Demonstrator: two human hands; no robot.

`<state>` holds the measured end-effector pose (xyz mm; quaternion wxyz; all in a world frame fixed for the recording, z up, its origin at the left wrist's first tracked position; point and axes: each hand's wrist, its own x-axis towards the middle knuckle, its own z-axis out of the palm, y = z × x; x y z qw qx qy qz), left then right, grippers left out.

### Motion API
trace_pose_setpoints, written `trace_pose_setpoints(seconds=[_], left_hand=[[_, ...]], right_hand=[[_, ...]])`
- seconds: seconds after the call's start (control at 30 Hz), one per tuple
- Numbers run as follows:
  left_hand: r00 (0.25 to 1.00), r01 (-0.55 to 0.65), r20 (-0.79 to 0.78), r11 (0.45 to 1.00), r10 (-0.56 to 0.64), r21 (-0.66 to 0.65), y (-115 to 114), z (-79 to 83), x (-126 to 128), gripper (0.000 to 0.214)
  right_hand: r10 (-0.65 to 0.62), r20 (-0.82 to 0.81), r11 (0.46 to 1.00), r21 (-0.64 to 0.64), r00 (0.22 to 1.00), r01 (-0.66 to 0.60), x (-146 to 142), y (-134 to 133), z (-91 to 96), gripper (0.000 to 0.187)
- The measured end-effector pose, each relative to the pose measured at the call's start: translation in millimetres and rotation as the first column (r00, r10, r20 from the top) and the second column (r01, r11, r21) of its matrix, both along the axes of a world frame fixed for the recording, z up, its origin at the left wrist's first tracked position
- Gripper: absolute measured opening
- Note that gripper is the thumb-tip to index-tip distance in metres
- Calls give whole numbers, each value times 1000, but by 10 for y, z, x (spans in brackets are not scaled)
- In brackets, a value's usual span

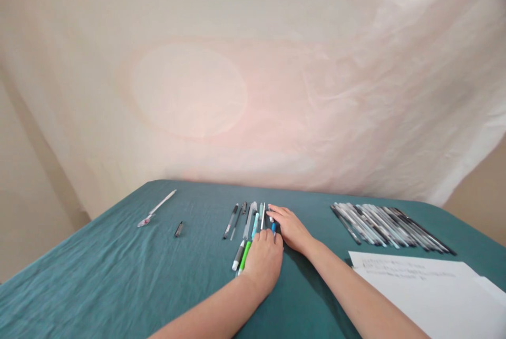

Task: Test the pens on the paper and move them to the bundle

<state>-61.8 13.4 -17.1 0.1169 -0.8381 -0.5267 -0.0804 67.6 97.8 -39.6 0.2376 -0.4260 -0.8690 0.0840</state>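
A small group of pens lies side by side in the middle of the teal tablecloth; among them are a green marker, a light blue pen, black and clear ones. My left hand rests palm down on the near ends of these pens, its fingers curled over them. Just beyond it, my right hand lies flat with fingers stretched toward the right side of the group, touching a blue pen there.
A long row of several pens lies at the right back of the table. White paper sheets sit at the near right. A clear pen and a small dark cap lie at the left. A pale cloth hangs behind.
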Motion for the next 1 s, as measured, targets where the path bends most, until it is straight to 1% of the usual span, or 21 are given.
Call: trace_pose_setpoints(seconds=[0.13, 0.27, 0.37, 0.43, 0.53, 0.7, 0.87, 1.0], left_hand=[[999, 28, -18, 998, -29, -48, -21, 56, -1, 20], [997, 60, -44, 993, -65, -105, -66, 119, 12, 21], [995, 84, -51, 989, -91, -124, -110, 139, 39, 21], [994, 81, -57, 987, -90, -142, -141, 153, 61, 20], [994, 76, -65, 979, -89, -189, -184, 190, 90, 19], [993, 87, -64, 970, -104, -226, -221, 233, 107, 18], [992, 94, -63, 972, -110, -213, -231, 265, 108, 19], [993, 82, -66, 965, -101, -250, -226, 331, 94, 19]], right_hand=[[-18, -68, 998, 54, 998, 22, 17, 10, -32, 36], [-29, -120, 992, 115, 992, 43, 19, -6, -47, 33], [-28, -157, 989, 137, 987, 49, 10, -27, -35, 23], [-25, -206, 991, 126, 978, 52, 9, -25, -35, 15], [-58, -280, 995, 62, 958, 78, 20, 5, -56, 8], [-134, -295, 989, 21, 946, 147, 40, 29, -86, 7], [-188, -249, 980, 8, 950, 197, 79, 13, -27, 14], [-305, -221, 949, 12, 926, 316, 175, 45, -16, 16]])
